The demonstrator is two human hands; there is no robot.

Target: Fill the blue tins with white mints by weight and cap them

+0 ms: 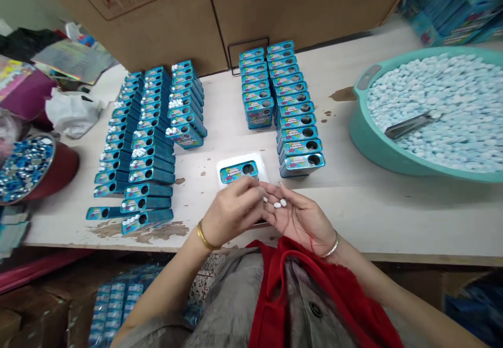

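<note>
- Centrally, a blue tin (238,172) lies on a white platform (240,156) with rounded corners, just beyond the hands; its printed face carries the word "CARAMELO" and a dark round opening near the right end.
- Small, smooth, oval white candies (280,204) rest on the right hand (301,219), which is palm up with its fingers loosely extended and not closed around them.
- The left hand (236,206) has its fingers bent and bunched beside the right fingers; one more white piece shows at its fingertips, but whether it is pinched I cannot tell.
- Underneath runs a pale table (220,91), its coating worn to brown in patches, most heavily near the front left edge.
- Large cardboard boxes (310,7) stand along the back, and speckled flooring (204,274) shows below the table edge.
- To the left stand three rows of blue tins (151,175), many with white candies set on top.
- Two more rows of matching tins (294,109) stand right of centre, near a black wire frame (248,42).
- At far right, a turquoise tub (365,122) is heaped with white candies, a metal scoop (411,125) lying on them.
- At far left, a reddish bowl (65,167) holds shiny blue and silver pieces, with a white plastic bag (73,112) behind.
- The left hand partly blocks the near edge of the platform.
</note>
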